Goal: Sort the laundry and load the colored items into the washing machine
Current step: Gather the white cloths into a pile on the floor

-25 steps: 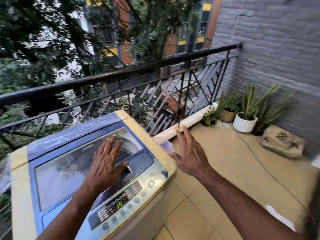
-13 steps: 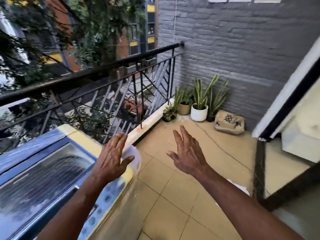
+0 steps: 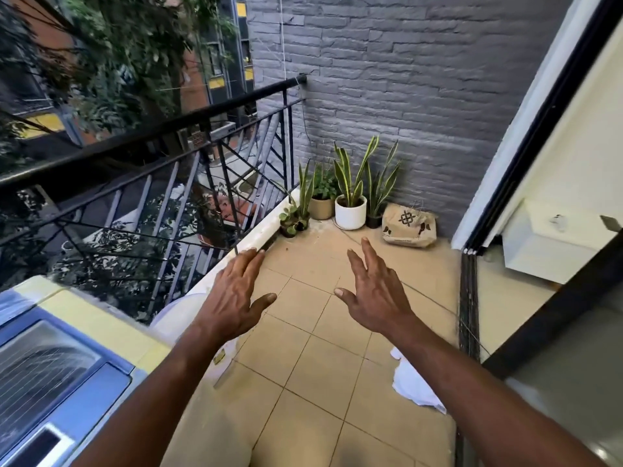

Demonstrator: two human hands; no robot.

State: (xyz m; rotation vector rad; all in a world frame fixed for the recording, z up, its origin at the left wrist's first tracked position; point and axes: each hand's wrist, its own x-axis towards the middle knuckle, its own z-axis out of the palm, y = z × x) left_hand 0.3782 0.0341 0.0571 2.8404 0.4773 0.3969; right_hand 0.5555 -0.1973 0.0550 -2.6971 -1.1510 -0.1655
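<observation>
so my washing machine [image 3: 84,358] is down at the lower left, top-loader with a yellow top and a blue lid with a see-through window, lid shut. there's a white cloth [image 3: 413,389] crumpled on the floor tiles by the sliding door track

- The washing machine [image 3: 67,358] is cut off by the left and near edges; its closed lid shows only in part.
- A white cloth [image 3: 409,387] on the floor lies partly hidden behind the right forearm.
- A pale round thing [image 3: 175,318] just right of the machine is mostly hidden by the left arm; cannot tell what it is.
</observation>
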